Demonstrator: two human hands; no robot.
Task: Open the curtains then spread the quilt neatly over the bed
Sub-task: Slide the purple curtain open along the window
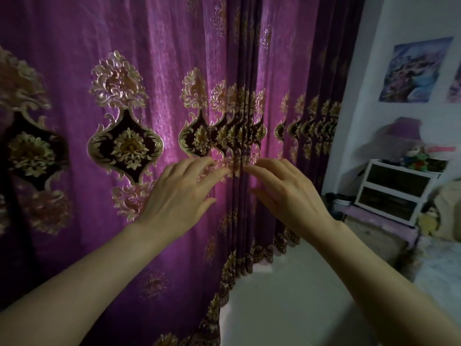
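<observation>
Two purple curtains with gold and dark medallions hang shut across the window. The left curtain (129, 101) fills the left of the view. The right curtain (299, 78) runs to the wall. They meet in a bunch of dark folds (243, 121) at the middle. My left hand (182, 196) reaches to the folds with fingers spread, fingertips touching the left curtain's edge. My right hand (289, 193) is just right of the folds, fingers apart, fingertips at the seam. Neither hand grips cloth. The quilt is not clearly seen.
A white floor (287, 303) lies below the curtain hems. At the right stand a white drawer unit (396, 191) with a toy on top, a low purple-covered stand, posters (416, 71) on the white wall, and part of a light bed surface (439, 268).
</observation>
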